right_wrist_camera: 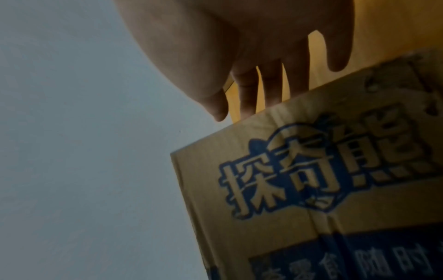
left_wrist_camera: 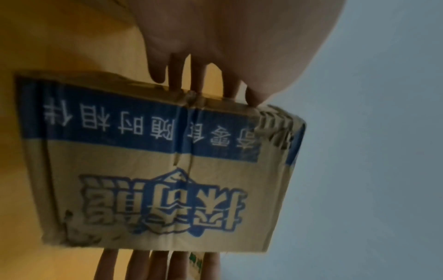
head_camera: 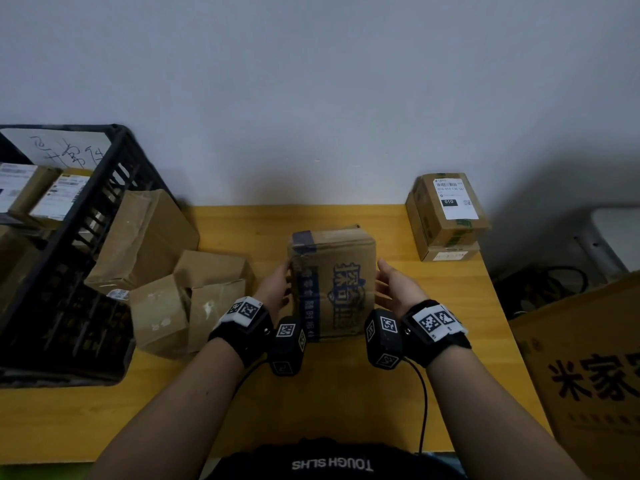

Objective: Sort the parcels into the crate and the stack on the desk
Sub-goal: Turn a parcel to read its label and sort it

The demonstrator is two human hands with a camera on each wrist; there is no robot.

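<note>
Yellow desk against grey wall; parcels scattered.

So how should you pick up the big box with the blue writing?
Probably with two hands, one pressed flat on each long side of the box, coming from left and right. It looks too wide for one hand, and the left hand and right hand already flank it.

One black crate holds two labelled parcels. Three plain boxes lie beside it, one printed box sits mid-tabletop, two stacked boxes at right.
</note>
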